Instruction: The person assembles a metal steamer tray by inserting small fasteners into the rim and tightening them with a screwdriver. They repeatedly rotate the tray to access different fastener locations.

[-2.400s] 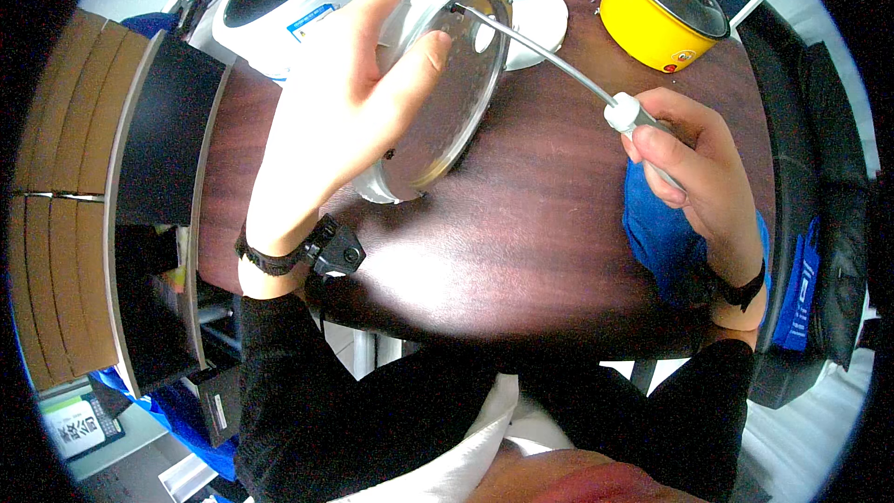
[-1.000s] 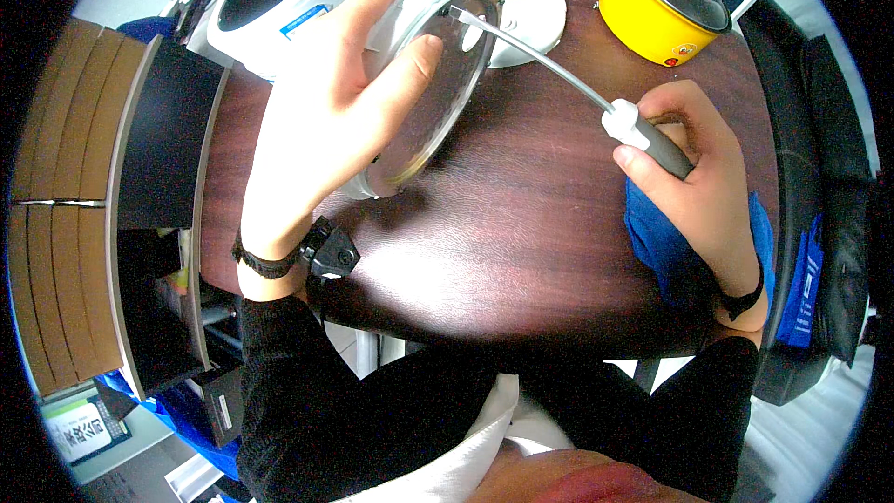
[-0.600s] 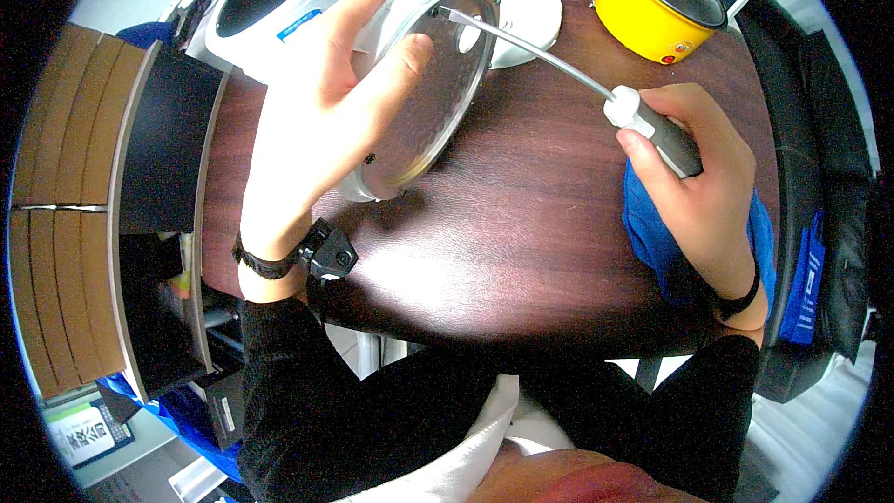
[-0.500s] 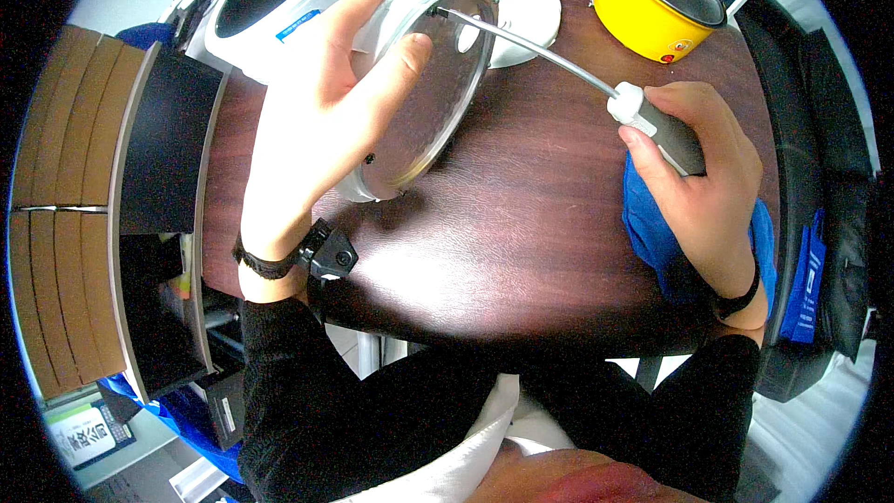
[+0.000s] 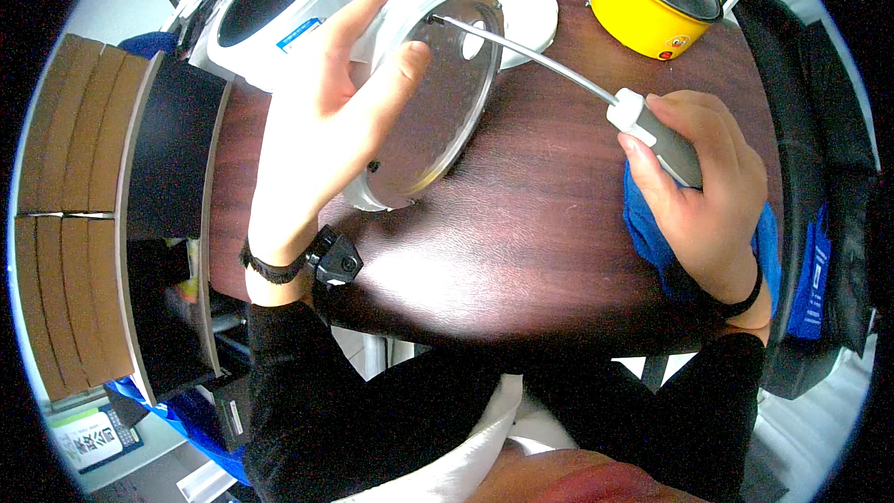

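Note:
My left hand (image 5: 340, 107) holds up a round, see-through lid-like cover (image 5: 436, 112) with a clear raised rim, tilted on its edge above the table. Its thumb lies on the near face, and the other fingers are hidden behind. My right hand (image 5: 715, 163) is wrapped round the grey and white handle of a screwdriver (image 5: 549, 61). The long metal shaft slants up to the left, its tip at a small dark spot near the cover's upper rim. Whether a screw sits there is too small to tell. Behind the cover lies a white rounded part (image 5: 526, 14).
A white appliance body (image 5: 251, 51) with a dark round opening stands at the back left. A yellow pot (image 5: 643, 14) with a dark lid is at the back right, several tiny pieces beside it. A blue cloth (image 5: 652, 233) lies under my right forearm. Brown boxes (image 5: 70, 130) line the left.
The whole view has shifted slightly. The cover has turned a little and the screwdriver handle sits slightly lower, its tip still at the same dark spot. Both hands keep their hold.

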`<state>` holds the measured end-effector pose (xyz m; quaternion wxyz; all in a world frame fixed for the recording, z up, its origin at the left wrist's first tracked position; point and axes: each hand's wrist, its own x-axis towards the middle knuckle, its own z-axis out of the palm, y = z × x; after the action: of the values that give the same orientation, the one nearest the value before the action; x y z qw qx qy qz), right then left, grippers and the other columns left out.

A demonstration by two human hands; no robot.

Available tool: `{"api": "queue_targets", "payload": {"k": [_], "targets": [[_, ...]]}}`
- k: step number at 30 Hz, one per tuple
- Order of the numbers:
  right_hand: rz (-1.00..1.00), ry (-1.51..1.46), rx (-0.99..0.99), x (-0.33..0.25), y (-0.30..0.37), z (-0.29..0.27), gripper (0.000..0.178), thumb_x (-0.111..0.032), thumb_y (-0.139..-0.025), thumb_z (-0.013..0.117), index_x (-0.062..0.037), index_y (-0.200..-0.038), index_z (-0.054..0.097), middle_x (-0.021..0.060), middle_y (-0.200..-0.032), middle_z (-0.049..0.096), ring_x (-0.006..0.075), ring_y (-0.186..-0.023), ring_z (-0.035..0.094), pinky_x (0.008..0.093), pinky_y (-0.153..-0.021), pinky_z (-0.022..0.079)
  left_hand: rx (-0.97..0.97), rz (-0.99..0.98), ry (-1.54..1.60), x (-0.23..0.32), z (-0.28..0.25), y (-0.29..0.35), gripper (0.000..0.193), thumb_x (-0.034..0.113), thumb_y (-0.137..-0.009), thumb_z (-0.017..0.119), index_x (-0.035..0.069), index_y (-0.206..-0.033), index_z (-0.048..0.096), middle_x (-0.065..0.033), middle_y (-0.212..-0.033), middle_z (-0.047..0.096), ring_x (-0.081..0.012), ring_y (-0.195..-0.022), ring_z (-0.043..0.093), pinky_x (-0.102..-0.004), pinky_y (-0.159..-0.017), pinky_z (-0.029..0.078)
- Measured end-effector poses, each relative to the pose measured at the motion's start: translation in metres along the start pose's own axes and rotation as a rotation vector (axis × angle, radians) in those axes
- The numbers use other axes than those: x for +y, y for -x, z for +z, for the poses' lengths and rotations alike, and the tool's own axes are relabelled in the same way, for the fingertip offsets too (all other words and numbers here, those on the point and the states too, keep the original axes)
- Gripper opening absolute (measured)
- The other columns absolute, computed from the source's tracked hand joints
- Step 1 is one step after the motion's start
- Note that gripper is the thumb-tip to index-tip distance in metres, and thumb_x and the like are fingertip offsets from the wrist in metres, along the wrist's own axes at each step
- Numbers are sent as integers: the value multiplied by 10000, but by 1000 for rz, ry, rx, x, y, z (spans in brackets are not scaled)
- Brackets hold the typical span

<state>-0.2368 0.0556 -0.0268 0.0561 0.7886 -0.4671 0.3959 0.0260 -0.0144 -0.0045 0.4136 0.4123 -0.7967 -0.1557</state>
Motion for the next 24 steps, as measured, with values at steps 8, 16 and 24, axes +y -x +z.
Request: {"api": "queue_targets", "payload": {"k": [8, 16, 24], "targets": [[35, 24, 37, 0, -2, -10, 290, -9, -712, 750, -16, -959, 599, 139, -896, 640, 258, -784, 652, 306, -715, 507, -20, -122, 208, 0, 0, 3, 430, 225, -858, 659, -34, -1189, 568, -98, -912, 655, -90, -731, 591, -241, -655, 481], [-32, -28, -1, 2, -3, -10, 293, -5, -707, 748, -15, -958, 597, 140, -901, 643, 263, -791, 662, 301, -695, 515, -26, -183, 250, 4, 2, 1, 438, 221, -861, 651, -46, -1195, 559, -79, -865, 655, -79, -716, 583, -230, -637, 467], [4, -34, -39, 0, -1, -8, 294, -9, -710, 742, -11, -962, 591, 149, -896, 635, 272, -789, 655, 314, -696, 512, -36, -167, 231, 4, 2, 2, 434, 216, -867, 637, -52, -1198, 553, -104, -906, 663, -106, -776, 613, -250, -692, 489]]}}
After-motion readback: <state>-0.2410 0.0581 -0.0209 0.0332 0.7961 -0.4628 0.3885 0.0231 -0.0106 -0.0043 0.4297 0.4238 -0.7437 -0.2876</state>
